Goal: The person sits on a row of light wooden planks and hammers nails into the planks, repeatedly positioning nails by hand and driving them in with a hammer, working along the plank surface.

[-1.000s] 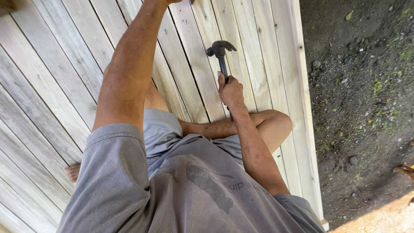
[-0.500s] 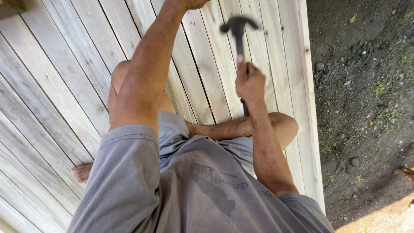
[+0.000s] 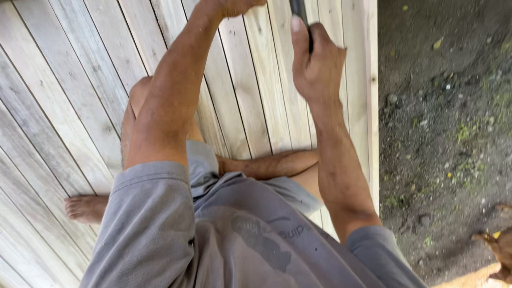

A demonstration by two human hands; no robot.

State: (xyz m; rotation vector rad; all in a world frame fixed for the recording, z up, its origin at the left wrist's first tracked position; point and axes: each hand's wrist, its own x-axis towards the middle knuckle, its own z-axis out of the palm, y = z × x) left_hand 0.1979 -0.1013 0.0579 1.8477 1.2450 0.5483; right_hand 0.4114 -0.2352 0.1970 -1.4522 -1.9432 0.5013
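A: Step? Where was the hammer (image 3: 300,16)?

B: Mid-swing, I'd say. Right hand (image 3: 318,64) had fingers wrapped tight on the dark handle; head out of shot above the deck boards (image 3: 80,80). Left hand (image 3: 232,6) reached to the top edge, grip cut off, can't tell.

A: Next?

B: Likely a clean downstroke, clear of the left hand.

A: Versus earlier?

B: Hammer rose higher; its head was visible before.

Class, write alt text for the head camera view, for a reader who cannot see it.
The right hand grips a dark hammer handle above pale deck boards; the hammer's head is out of frame. The left hand reaches to the top edge. The person sits cross-legged in a grey shirt, bare soil alongside.
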